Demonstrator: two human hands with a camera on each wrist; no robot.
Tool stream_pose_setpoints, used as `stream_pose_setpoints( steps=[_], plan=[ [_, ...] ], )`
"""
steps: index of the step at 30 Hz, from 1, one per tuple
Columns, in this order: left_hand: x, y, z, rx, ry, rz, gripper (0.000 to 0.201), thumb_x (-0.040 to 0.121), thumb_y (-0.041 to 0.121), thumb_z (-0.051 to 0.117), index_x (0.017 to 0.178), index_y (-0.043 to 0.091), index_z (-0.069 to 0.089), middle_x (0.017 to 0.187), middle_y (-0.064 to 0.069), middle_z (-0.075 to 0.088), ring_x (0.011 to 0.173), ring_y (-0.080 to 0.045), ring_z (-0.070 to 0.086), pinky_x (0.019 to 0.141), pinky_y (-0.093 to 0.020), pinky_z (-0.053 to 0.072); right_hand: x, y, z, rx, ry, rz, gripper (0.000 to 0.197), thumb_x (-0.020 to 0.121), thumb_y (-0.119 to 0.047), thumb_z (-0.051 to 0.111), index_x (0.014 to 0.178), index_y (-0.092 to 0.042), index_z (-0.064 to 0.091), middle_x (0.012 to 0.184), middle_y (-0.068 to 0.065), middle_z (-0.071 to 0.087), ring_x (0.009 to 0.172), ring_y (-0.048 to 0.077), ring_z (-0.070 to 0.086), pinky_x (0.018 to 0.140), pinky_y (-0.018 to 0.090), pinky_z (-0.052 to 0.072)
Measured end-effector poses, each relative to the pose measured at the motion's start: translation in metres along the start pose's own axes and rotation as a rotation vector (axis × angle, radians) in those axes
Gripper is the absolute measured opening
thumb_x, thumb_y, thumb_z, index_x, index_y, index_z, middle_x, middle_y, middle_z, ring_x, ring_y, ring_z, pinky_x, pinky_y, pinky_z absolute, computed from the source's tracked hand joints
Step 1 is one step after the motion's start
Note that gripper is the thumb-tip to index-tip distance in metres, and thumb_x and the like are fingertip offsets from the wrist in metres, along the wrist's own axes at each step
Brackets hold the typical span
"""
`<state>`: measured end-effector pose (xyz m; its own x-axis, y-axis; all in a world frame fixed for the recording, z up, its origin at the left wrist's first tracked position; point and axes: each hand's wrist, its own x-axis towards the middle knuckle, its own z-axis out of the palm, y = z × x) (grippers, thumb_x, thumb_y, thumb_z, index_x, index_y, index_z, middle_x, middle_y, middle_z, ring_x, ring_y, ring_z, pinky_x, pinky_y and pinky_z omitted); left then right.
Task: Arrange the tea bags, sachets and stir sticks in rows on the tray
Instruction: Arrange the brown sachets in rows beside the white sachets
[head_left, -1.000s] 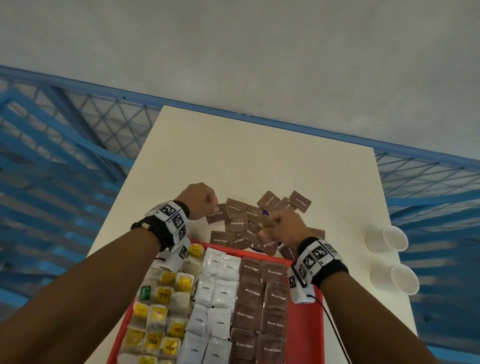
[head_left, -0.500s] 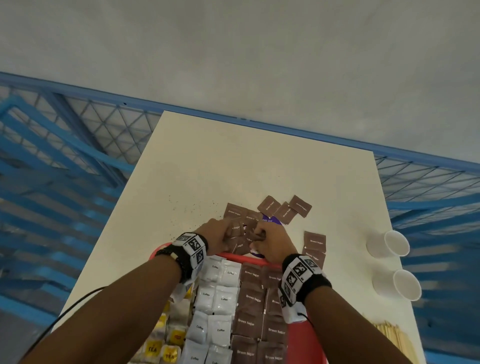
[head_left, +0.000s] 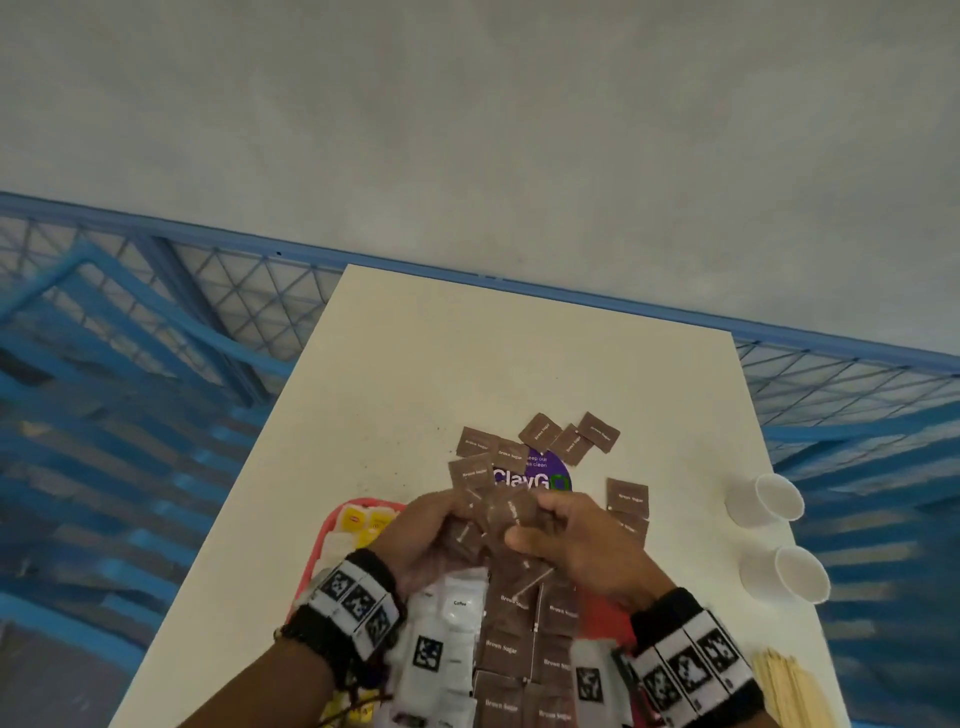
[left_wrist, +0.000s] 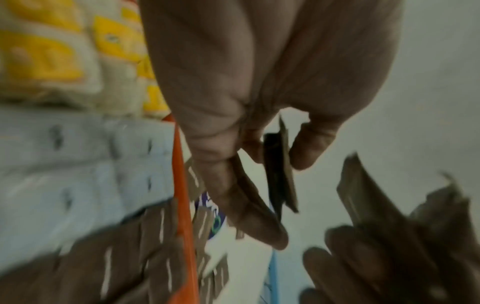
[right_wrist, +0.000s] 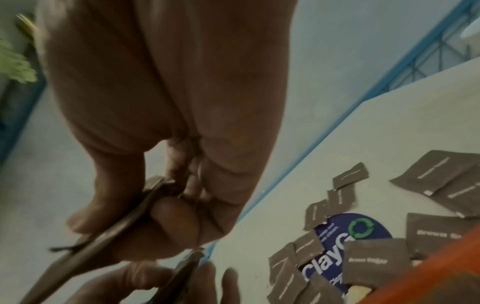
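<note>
Both hands are raised over the far end of the red tray (head_left: 332, 525), each holding brown sugar sachets. My left hand (head_left: 436, 530) grips a few brown sachets (left_wrist: 279, 170) between thumb and fingers. My right hand (head_left: 561, 535) pinches another bunch of brown sachets (right_wrist: 122, 230) between thumb and fingers. On the tray lie rows of yellow tea bags (head_left: 358, 519), white coffee sachets (head_left: 457, 608) and brown sugar sachets (head_left: 506, 649). More loose brown sachets (head_left: 540, 434) are scattered on the table beyond the tray. Wooden stir sticks (head_left: 789, 691) lie at the near right.
Two white paper cups (head_left: 769, 501) lie on their sides near the cream table's (head_left: 467, 364) right edge. A purple round sticker (head_left: 540, 475) is on the tabletop among the loose sachets. Blue metal railing (head_left: 156, 338) surrounds the table on the left, back and right.
Both hands gathered brown sachets from the pile on the table, closed on them and lifted them back toward the tray. The purple sticker is now uncovered.
</note>
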<state>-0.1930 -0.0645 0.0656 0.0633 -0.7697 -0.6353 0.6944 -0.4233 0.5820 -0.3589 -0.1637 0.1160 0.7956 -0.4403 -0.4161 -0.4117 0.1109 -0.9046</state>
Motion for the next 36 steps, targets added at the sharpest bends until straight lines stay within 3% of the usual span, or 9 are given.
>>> stream_pose_setpoints(
  steps=[3,5,7,10,12,16,24,31,36],
  plan=[
    [-0.026,-0.022,0.018,-0.257,-0.036,-0.061,0.039,0.085,0.004,0.037,0.065,-0.004,0.068,0.064,-0.018,0.066,0.048,-0.024,0.063,0.043,-0.024,0.052,-0.018,-0.003,0.024,-0.177,-0.029,-0.017,0.022,0.084,-0.013,0.076,0.103,-0.005,0.069,0.098,0.001,0.075,0.088,0.009,0.071,0.076,0.02,0.054],
    [-0.037,-0.037,0.018,-0.323,-0.055,-0.038,0.032,0.084,0.006,0.044,0.059,-0.001,0.063,0.06,-0.015,0.061,0.049,-0.024,0.061,0.045,-0.025,0.051,-0.029,-0.005,0.038,-0.332,-0.017,-0.022,0.018,0.082,-0.019,0.078,0.092,-0.012,0.064,0.085,-0.016,0.072,0.077,-0.005,0.065,0.071,0.014,0.05],
    [-0.051,-0.043,0.017,-0.427,-0.08,-0.012,0.013,0.076,0.013,0.06,0.077,0.0,0.063,0.075,-0.019,0.064,0.063,-0.03,0.063,0.057,-0.032,0.052,-0.036,-0.004,0.048,-0.38,-0.005,-0.012,0.025,0.079,-0.019,0.08,0.087,-0.026,0.057,0.077,-0.026,0.067,0.073,-0.008,0.063,0.069,0.015,0.049],
    [-0.061,-0.055,0.012,-0.436,-0.141,-0.027,0.049,0.098,0.043,0.051,0.106,-0.003,0.067,0.09,-0.021,0.069,0.068,-0.03,0.064,0.066,-0.034,0.048,-0.039,0.009,0.058,-0.44,0.065,-0.025,0.043,0.064,-0.032,0.084,0.088,-0.042,0.049,0.096,-0.015,0.069,0.086,0.006,0.064,0.082,0.041,0.054],
    [-0.069,-0.058,0.017,-0.375,-0.171,0.003,0.044,0.101,0.035,0.053,0.122,-0.002,0.061,0.092,-0.014,0.07,0.063,-0.019,0.06,0.063,-0.031,0.046,-0.041,0.013,0.063,-0.457,0.151,0.002,0.051,0.06,-0.033,0.087,0.091,-0.032,0.047,0.09,-0.01,0.067,0.081,0.009,0.062,0.078,0.042,0.053],
    [-0.073,-0.065,0.018,-0.269,-0.054,0.071,0.018,0.09,0.018,0.06,0.101,0.005,0.068,0.083,-0.014,0.067,0.057,-0.018,0.05,0.059,-0.026,0.035,-0.05,0.019,0.067,-0.364,0.291,0.046,0.055,0.06,-0.023,0.09,0.098,-0.025,0.051,0.072,-0.004,0.063,0.069,0.006,0.06,0.069,0.032,0.05],
    [-0.083,-0.057,-0.002,-0.467,0.034,0.089,0.012,0.091,0.008,0.056,0.102,0.007,0.062,0.11,-0.023,0.068,0.092,-0.037,0.072,0.07,-0.048,0.062,-0.084,0.033,0.053,0.152,0.362,0.061,0.018,0.078,-0.005,0.079,0.094,-0.013,0.075,0.08,0.009,0.075,0.073,0.022,0.07,0.065,0.026,0.054],
    [-0.103,-0.064,0.012,0.186,-0.003,0.13,0.029,0.085,0.03,0.07,0.097,0.005,0.062,0.08,-0.013,0.061,0.064,-0.021,0.058,0.051,-0.027,0.048,-0.096,0.04,0.062,0.302,0.394,0.074,0.01,0.087,-0.014,0.072,0.094,-0.008,0.075,0.089,0.015,0.076,0.075,0.031,0.065,0.065,0.033,0.054],
    [-0.105,-0.067,0.021,0.483,0.082,0.281,0.024,0.09,0.025,0.071,0.087,0.002,0.064,0.072,-0.013,0.065,0.063,-0.023,0.059,0.052,-0.029,0.046,-0.1,0.034,0.066,0.251,0.349,0.052,0.01,0.087,-0.017,0.073,0.096,-0.013,0.075,0.083,0.009,0.075,0.06,0.011,0.061,0.055,0.021,0.05]
  ],
)
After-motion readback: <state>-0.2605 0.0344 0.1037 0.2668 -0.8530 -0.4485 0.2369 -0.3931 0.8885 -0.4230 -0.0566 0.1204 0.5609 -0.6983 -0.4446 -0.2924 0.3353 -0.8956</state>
